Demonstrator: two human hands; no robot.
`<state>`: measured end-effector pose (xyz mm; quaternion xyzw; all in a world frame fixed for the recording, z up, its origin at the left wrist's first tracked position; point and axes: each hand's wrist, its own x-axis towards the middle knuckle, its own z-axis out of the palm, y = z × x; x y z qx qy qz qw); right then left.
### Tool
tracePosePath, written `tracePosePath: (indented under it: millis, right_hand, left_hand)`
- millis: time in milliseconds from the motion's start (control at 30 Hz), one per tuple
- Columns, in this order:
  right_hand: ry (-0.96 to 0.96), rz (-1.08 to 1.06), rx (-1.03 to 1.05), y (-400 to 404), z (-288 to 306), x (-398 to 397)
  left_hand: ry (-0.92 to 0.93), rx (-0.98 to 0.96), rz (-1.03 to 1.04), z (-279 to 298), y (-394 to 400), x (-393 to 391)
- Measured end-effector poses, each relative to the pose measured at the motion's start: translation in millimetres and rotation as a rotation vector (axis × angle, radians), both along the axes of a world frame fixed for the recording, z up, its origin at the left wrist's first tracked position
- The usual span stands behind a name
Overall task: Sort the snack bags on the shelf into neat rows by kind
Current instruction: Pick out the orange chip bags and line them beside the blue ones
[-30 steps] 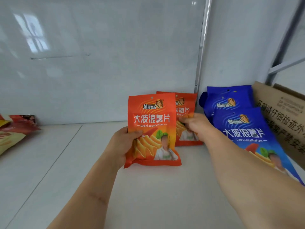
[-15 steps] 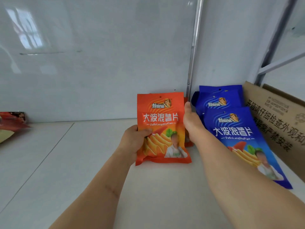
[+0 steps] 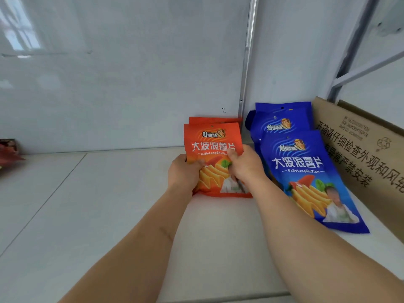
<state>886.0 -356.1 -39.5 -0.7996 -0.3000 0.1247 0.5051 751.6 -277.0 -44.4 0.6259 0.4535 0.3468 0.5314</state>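
Note:
An orange chip bag (image 3: 213,145) leans near the back wall of the white shelf (image 3: 109,204), bottom edge on the shelf. My left hand (image 3: 182,174) grips its lower left side and my right hand (image 3: 244,166) grips its right side. Directly behind it stands a second orange bag (image 3: 215,119), only its top strip showing. To the right, a blue chip bag (image 3: 306,178) lies slanted in front of another blue bag (image 3: 282,119) that leans on the wall.
A brown cardboard box (image 3: 363,154) with printed characters stands at the right edge beside the blue bags. Red snack bags (image 3: 8,152) poke in at the far left. A metal upright (image 3: 247,68) runs up the back wall.
The front orange bag has moved right and back, ending squarely in front of the rear orange bag. My right hand left the rear bag and took hold of the front one.

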Motion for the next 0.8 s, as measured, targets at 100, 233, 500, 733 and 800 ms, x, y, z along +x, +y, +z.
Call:
tracePosePath:
  millis: [100,233,500,733,800]
  right_hand:
    - [-0.082,-0.025,-0.044,5.5,-1.0,1.0]
    - [-0.154,-0.057,-0.082,8.5,-1.6,1.7]
    - [-0.813,-0.058,-0.204,2.8,15.1,-21.1]
    - [-1.204,0.238,-0.249,10.6,15.4,-87.5]
    - [-1.258,0.3,-0.243,15.3,14.3,-114.9]
  left_hand:
    - [0.02,0.031,0.039,-2.2,-2.4,5.1]
    - [0.04,0.043,0.052,-0.2,-2.9,5.5]
    - [0.307,0.302,0.179,14.1,-3.7,-29.3]
    - [0.828,1.168,0.168,10.8,13.1,-112.1]
    - [0.897,1.302,0.162,11.5,18.2,-138.1]
